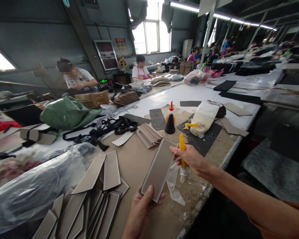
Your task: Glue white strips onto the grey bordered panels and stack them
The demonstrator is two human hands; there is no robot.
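My left hand point(141, 210) grips the near end of a long grey-brown rectangular strip point(158, 169), thumb pressed on its face. My right hand point(190, 159) is closed round a yellow-handled brush point(182, 148) and its fingertips touch the strip's far right edge. The brush's bristles point down, partly hidden behind the hand. The strip is held tilted above the brown work surface point(134, 162). Several similar strips point(94, 196) lie fanned out on the table to the left of my left hand.
A black cone point(169, 124) and an orange-capped glue bottle point(171, 111) stand beyond the strip, beside a stack of strips point(149, 134). Black straps point(109, 127), a green bag point(67, 113) and clear plastic point(37, 186) lie left. Other people sit at the far tables. The table edge point(214, 179) runs right.
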